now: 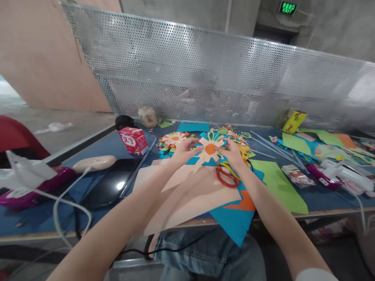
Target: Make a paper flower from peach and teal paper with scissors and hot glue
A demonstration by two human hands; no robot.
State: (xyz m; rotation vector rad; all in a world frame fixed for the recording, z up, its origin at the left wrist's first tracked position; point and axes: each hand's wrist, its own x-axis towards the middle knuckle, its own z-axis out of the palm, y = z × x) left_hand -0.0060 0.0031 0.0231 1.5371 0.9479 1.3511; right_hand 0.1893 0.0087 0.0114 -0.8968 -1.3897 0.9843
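Left hand (186,148), right hand (233,151) pinch paper flower (210,149) — green sign (288,8) reads "EXIT".

Forward, downward head view (seemingly near)

Grey wall (187,11) with green exit sign (287,8) behind perforated metal screen (231,74)

Both arms (146,197) reach forward; left hand (185,148) and right hand (233,150) face each other, thumbs (199,149) pointing inward.
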